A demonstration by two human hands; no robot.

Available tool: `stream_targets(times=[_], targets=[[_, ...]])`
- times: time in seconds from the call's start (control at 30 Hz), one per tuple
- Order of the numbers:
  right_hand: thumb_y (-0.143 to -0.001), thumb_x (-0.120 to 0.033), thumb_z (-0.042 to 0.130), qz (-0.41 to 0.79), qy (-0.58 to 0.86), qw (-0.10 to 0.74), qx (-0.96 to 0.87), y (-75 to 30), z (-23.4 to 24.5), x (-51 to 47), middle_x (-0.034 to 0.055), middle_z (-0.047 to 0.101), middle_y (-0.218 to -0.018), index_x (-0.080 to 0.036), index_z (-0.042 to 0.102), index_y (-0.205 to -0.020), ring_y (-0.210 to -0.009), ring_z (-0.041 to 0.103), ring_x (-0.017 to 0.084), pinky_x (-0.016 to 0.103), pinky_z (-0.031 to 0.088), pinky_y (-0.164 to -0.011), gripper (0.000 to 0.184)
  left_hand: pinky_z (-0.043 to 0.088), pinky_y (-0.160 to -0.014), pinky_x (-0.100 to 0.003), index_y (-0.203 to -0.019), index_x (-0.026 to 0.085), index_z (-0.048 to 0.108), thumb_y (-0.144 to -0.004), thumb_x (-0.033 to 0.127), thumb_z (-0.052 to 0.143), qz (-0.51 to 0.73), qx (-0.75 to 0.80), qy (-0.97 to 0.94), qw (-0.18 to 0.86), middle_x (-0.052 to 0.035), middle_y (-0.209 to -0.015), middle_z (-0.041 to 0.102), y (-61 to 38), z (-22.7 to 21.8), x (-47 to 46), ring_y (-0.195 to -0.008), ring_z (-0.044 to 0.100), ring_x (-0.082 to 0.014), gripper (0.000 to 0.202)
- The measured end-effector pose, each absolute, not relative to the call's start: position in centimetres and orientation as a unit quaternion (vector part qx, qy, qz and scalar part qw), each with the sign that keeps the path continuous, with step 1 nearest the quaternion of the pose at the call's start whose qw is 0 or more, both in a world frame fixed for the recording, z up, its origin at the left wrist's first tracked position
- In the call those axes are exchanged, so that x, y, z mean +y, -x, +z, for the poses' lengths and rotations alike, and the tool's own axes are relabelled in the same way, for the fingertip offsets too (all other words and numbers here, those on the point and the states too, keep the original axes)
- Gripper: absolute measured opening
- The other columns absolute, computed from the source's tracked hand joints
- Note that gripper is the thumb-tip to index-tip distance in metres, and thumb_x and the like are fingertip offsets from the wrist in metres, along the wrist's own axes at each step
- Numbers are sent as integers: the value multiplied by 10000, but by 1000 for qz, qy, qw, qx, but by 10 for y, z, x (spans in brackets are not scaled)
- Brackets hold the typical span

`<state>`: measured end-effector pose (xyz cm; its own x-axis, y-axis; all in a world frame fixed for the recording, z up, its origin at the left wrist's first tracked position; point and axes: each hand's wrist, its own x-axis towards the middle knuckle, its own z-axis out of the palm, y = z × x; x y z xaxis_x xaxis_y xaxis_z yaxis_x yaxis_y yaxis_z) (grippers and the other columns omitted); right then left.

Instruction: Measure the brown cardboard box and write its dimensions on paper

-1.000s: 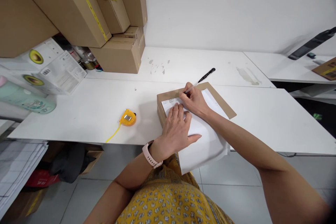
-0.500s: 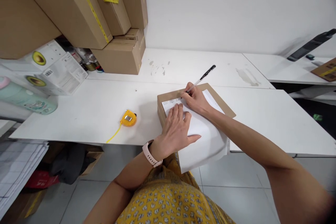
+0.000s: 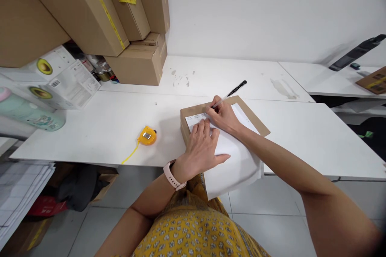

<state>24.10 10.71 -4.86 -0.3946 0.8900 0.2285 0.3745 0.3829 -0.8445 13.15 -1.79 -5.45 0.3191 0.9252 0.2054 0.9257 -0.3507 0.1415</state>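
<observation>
A white sheet of paper (image 3: 232,164) lies over a brown cardboard box (image 3: 253,118) near the table's front edge, its lower part hanging past that edge. Small rows of writing show along the top of the sheet. My right hand (image 3: 224,116) grips a pen (image 3: 237,88) with a black end, its tip low at the written rows and hidden by the fingers. Flat on the paper rests my left hand (image 3: 203,146), thumb stretched out to the right. To the left, a yellow tape measure (image 3: 147,135) lies with a short length of tape pulled out.
Cardboard boxes (image 3: 135,64) are stacked at the back left. Beside them are white cartons with avocado pictures (image 3: 70,84) and a mint-green bottle (image 3: 33,112). A black bottle-like object (image 3: 356,53) and another piece of cardboard (image 3: 374,80) sit at the far right, beyond a gap between tables.
The pen's black end has dipped lower, and my right hand has shifted very slightly left. My left hand stays in place on the paper.
</observation>
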Motion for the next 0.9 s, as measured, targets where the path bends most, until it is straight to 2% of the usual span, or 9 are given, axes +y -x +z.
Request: stream_targets(times=[0.27, 0.63, 0.9], targets=[[-796, -228, 550, 351, 426, 368, -748, -241, -50, 107, -80, 371, -547, -256, 389, -740, -540, 343, 115, 285, 279, -537, 173, 401, -1118, -583, -1183, 85, 556, -848, 684, 698, -117, -567, 816, -10, -348, -1481, 497, -130, -52, -18, -1418, 455, -468, 701], [-801, -234, 542, 347, 425, 354, -757, -241, -50, 108, -82, 379, -539, -258, 383, -751, -530, 345, 115, 287, 273, -527, 168, 406, -1113, -577, -1174, 106, 564, -845, 707, 686, -121, -566, 815, 13, -330, -1474, 521, -130, -55, -19, -1407, 479, -452, 697], [-777, -224, 527, 348, 417, 354, -761, -240, -47, 107, -85, 370, -526, -262, 376, -745, -515, 329, 112, 289, 261, -516, 159, 397, -1121, -575, -1175, 73, 565, -850, 691, 692, -117, -564, 817, -2, -358, -1467, 506, -130, -53, -18, -1409, 465, -469, 710]])
